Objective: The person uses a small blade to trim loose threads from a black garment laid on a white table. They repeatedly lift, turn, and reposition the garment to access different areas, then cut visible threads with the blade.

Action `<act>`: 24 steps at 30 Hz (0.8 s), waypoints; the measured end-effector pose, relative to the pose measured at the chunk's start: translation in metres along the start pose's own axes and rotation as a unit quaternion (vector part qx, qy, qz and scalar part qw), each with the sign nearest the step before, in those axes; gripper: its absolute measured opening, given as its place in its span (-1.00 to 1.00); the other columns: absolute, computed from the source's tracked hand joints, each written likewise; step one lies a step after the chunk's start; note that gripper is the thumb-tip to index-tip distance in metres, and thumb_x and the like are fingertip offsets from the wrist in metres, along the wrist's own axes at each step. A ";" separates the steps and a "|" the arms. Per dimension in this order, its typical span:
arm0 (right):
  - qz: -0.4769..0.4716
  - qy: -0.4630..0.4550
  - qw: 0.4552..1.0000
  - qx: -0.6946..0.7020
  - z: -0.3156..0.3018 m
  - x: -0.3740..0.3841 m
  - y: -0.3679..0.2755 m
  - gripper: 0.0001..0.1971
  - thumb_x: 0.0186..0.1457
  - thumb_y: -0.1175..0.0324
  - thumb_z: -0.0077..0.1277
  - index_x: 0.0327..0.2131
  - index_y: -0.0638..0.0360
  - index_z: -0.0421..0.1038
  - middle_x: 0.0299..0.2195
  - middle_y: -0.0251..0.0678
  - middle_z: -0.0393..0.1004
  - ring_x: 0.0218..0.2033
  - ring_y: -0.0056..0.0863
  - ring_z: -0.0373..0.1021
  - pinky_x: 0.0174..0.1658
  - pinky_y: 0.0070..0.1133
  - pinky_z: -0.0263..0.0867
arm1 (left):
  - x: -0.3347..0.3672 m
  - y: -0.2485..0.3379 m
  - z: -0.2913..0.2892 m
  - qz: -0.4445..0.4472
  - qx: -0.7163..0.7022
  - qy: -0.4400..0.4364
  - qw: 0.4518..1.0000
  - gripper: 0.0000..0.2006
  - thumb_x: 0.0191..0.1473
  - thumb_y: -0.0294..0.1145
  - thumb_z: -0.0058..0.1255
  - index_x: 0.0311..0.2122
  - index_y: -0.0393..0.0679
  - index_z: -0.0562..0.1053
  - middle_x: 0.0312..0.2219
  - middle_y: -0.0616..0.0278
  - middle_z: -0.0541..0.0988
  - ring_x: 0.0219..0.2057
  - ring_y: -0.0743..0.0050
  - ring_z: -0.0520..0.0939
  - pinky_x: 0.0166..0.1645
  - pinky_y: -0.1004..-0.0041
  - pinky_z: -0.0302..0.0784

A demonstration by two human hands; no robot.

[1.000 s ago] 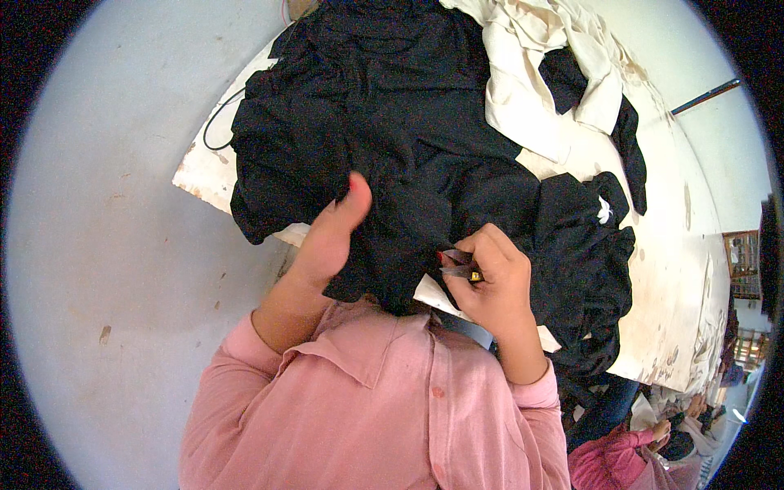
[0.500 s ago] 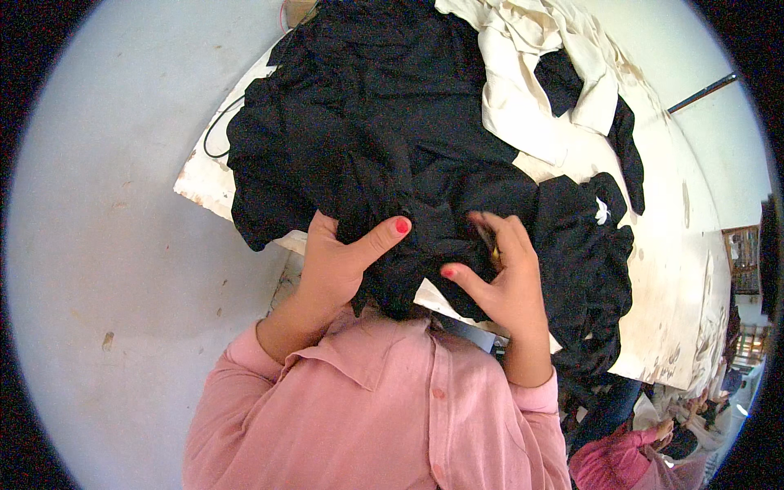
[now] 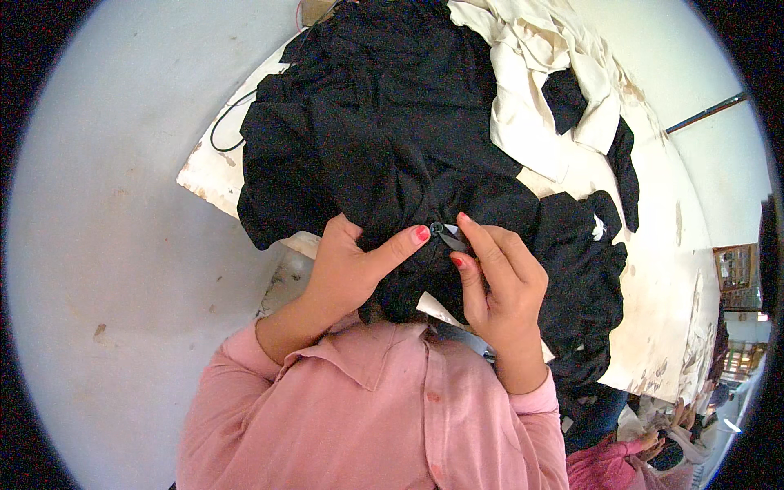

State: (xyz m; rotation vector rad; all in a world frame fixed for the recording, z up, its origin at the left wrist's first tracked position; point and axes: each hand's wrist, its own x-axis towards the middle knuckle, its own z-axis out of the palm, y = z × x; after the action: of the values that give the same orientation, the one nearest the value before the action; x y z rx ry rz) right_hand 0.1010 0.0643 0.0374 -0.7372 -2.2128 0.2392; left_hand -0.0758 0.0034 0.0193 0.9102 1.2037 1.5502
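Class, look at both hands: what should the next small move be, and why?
Probably draw the thumb of the left hand back slightly, keeping hold of the black cloth: its tip sits right beside the small dark pointed tool in the right hand, so working the tool there could catch it.

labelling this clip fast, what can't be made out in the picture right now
In the head view:
- Left hand: most fingers hidden by the black cloth.
- Small dark tool: partly hidden by the right hand.
- Round dark piece beside it: too small to identify.
- Cream cloth: cut off by the top edge.
- Co-worker's pink sleeve: cut off by the lower edge.
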 end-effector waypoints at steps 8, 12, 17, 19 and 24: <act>-0.004 -0.017 1.000 -0.010 -0.001 0.003 -0.003 -0.63 -0.08 0.42 0.22 -0.11 0.14 0.53 -0.36 -0.27 0.53 -0.47 -0.39 0.47 -0.43 -0.55 0.39 | 0.001 -0.001 -0.003 -0.063 -0.054 -0.020 0.996 -0.73 0.06 -0.37 0.23 -0.15 -0.27 0.54 -0.27 0.25 0.64 -0.29 0.58 0.61 -0.15 0.52 0.53; -0.011 -0.016 0.999 -0.032 -0.001 0.005 -0.005 -0.63 -0.09 0.43 0.23 -0.11 0.14 0.53 -0.36 -0.28 0.53 -0.48 -0.40 0.46 -0.46 -0.55 0.37 | 0.000 -0.001 -0.002 -0.046 -0.053 -0.021 0.997 -0.73 0.06 -0.38 0.23 -0.15 -0.27 0.54 -0.26 0.26 0.64 -0.28 0.57 0.61 -0.15 0.52 0.53; -0.020 -0.012 0.999 -0.029 0.001 0.006 -0.006 -0.61 -0.11 0.43 0.23 -0.11 0.14 0.53 -0.37 -0.29 0.53 -0.49 -0.41 0.45 -0.47 -0.56 0.36 | 0.000 -0.003 -0.003 -0.060 -0.058 -0.027 0.996 -0.73 0.06 -0.39 0.22 -0.15 -0.27 0.54 -0.26 0.26 0.64 -0.28 0.57 0.61 -0.14 0.52 0.53; -0.018 -0.018 0.999 -0.034 0.000 0.006 -0.008 -0.62 -0.11 0.48 0.22 -0.12 0.17 0.54 -0.38 -0.26 0.53 -0.49 -0.39 0.46 -0.45 -0.56 0.37 | 0.000 -0.004 -0.003 -0.048 -0.053 -0.024 0.997 -0.74 0.06 -0.39 0.23 -0.15 -0.27 0.54 -0.26 0.26 0.64 -0.28 0.58 0.61 -0.15 0.52 0.53; -0.013 -0.027 0.999 -0.039 -0.002 0.008 -0.012 -0.67 -0.12 0.57 0.21 -0.18 0.24 0.56 -0.41 -0.19 0.53 -0.47 -0.37 0.48 -0.42 -0.57 0.38 | -0.001 -0.003 -0.003 -0.042 -0.030 -0.019 0.998 -0.75 0.05 -0.37 0.24 -0.18 -0.27 0.55 -0.29 0.26 0.65 -0.31 0.59 0.62 -0.18 0.54 0.53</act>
State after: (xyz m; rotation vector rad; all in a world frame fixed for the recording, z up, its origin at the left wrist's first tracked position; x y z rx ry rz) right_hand 0.0928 0.0588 0.0488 -0.7508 -2.2914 0.1625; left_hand -0.0775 0.0017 0.0158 0.8372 1.1481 1.4876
